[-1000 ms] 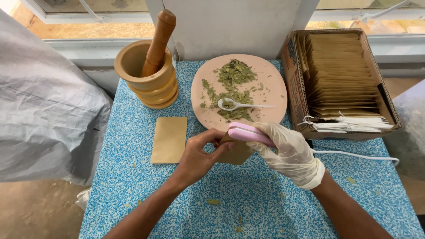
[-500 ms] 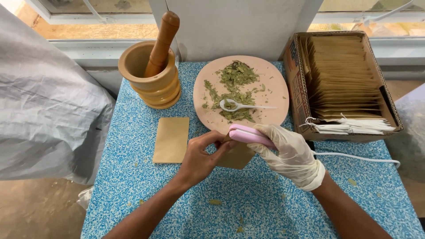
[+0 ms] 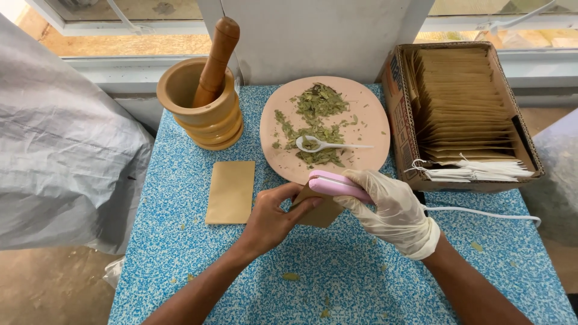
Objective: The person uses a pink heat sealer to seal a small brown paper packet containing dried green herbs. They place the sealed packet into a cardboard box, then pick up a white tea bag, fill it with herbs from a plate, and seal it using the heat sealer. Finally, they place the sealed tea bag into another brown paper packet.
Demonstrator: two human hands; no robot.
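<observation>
While our left hand (image 3: 274, 218) pinches the near-left edge of a small tan paper pouch (image 3: 319, 210) at the middle of the bench (image 3: 180, 259), our gloved right hand (image 3: 391, 207) wraps its fingers (image 3: 367, 180) around a pink handheld sealer (image 3: 337, 185). The sealer lies across the top of the pouch, touching it, and a white cord (image 3: 481, 213) runs from the glove off to the right. The left fingers are closed on the pouch; the right fingers are closed on the sealer (whether the sealer itself is pressed shut on the paper we cannot tell).

Just beyond the sealer sits a round pinkish plate (image 3: 367, 129) holding crushed green leaves (image 3: 316, 123) and a small white spoon (image 3: 328, 144). To the left of our hands a second flat tan pouch (image 3: 230, 191) lies alone on the speckled blue surface. At the far left stands a wooden mortar (image 3: 201, 114) with its pestle (image 3: 215, 60) leaning inside. On the far right an open cardboard box (image 3: 397, 96) is packed with upright tan pouches, with white strings at its near end. A grey sheet (image 3: 60, 150) hangs at the left.
</observation>
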